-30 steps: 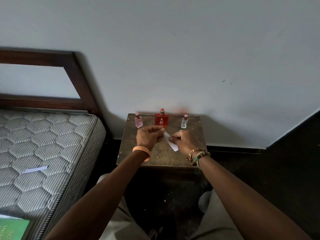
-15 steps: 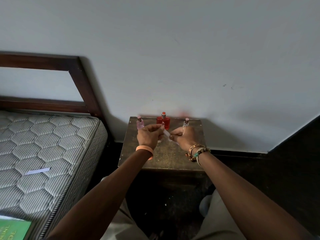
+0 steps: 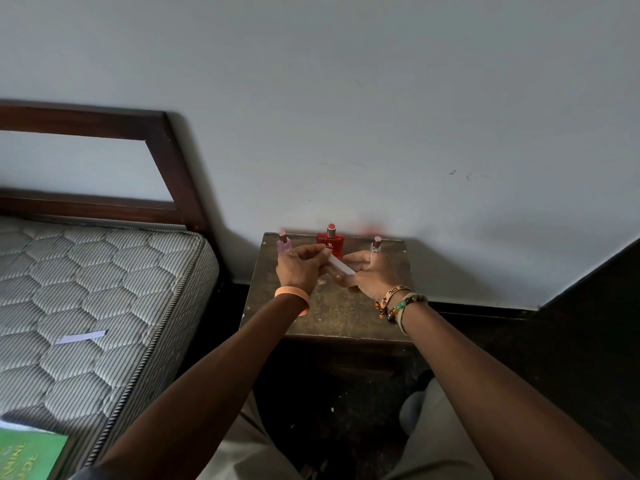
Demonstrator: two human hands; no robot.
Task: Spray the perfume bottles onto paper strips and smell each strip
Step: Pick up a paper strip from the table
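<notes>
Against the pale wall stood a small dark table [image 3: 332,317] with three bottles at its back: pink [image 3: 284,243], red [image 3: 330,242] and clear [image 3: 376,244]. A white strip [image 3: 341,266] slanted between both hands, just in front of the red bottle. The left hand [image 3: 299,268] pinched its far end. The right hand [image 3: 372,275] held its near end. One hand would have to let go to lift a bottle, and the red one sat nearest the left fingertips.

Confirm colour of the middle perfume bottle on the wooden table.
Red. The square red glass perfume bottle shows best in the head view.
</notes>
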